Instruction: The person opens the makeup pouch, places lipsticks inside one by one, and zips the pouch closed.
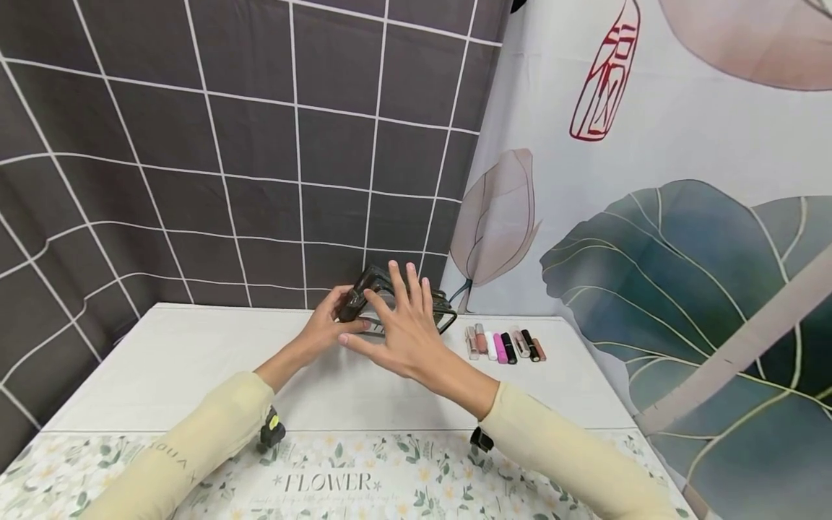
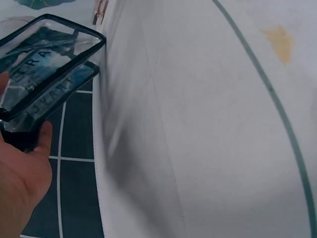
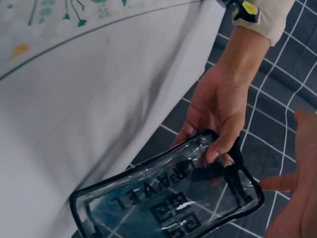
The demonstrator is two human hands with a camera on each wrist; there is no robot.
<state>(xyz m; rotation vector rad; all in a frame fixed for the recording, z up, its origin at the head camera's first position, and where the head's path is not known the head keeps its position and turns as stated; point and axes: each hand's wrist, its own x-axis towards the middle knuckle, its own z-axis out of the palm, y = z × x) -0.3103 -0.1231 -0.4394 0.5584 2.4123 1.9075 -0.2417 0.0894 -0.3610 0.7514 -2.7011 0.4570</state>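
Note:
A clear plastic toiletry bag [image 3: 143, 203] with black edging and "TRAVEL" lettering is held near the table's back edge. My left hand [image 1: 325, 328] grips one end of it; in the right wrist view the left thumb [image 3: 227, 136] lies over the clear side. My right hand [image 1: 409, 332] is in front of the bag with fingers spread, hiding much of it in the head view. One right finger [image 3: 277, 183] reaches the bag's black-edged corner, where touch is hard to tell. In the left wrist view the bag [image 2: 49, 64] looks boxy, with its far end tilted up.
Right of the bag, several lipsticks and lip gloss tubes [image 1: 500, 348] lie in a row on the white table [image 1: 214, 354]. A flower-patterned strip [image 1: 364, 448] covers its front. Behind hang a dark grid cloth [image 1: 247, 144] and a leaf-printed curtain [image 1: 520, 101].

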